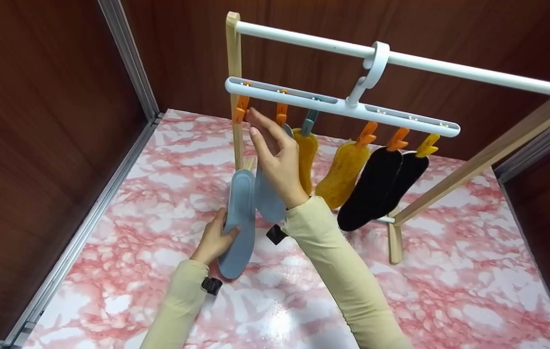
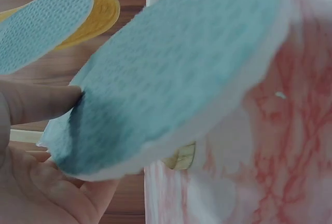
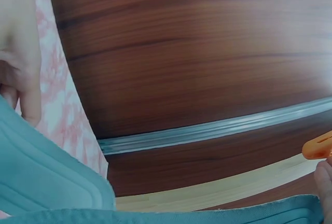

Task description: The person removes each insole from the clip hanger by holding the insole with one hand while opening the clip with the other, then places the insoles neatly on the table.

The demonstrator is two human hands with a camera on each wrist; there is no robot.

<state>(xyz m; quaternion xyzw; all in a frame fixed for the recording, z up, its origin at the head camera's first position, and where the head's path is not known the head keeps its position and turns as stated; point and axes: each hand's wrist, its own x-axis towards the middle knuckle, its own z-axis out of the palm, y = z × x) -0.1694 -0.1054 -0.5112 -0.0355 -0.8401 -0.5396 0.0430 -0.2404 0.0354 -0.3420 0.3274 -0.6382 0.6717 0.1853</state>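
Note:
My left hand [image 1: 215,237] grips a grey-blue insole [image 1: 243,213] near its middle, with the thumb on its face; in the left wrist view, the insole's textured side [image 2: 176,53] fills the middle. My right hand [image 1: 277,157] is raised beside the leftmost orange clip [image 1: 241,110]. Its fingers are extended, the tips at or very near that clip, with nothing seen between them. In the right wrist view, a fingertip shows just below the orange clip [image 3: 319,146]. A second grey-blue insole [image 1: 269,196] hangs from another orange clip [image 1: 281,111], partly behind my right hand.
A white clip hanger [image 1: 294,98] hooks over a white rod [image 1: 449,68] on a wooden stand [image 1: 234,92]. Yellow insoles [image 1: 345,172] and black insoles [image 1: 371,189] hang to the right. Beneath is a red-and-white marbled surface [image 1: 124,242], with brown wooden panels [image 1: 37,121] around.

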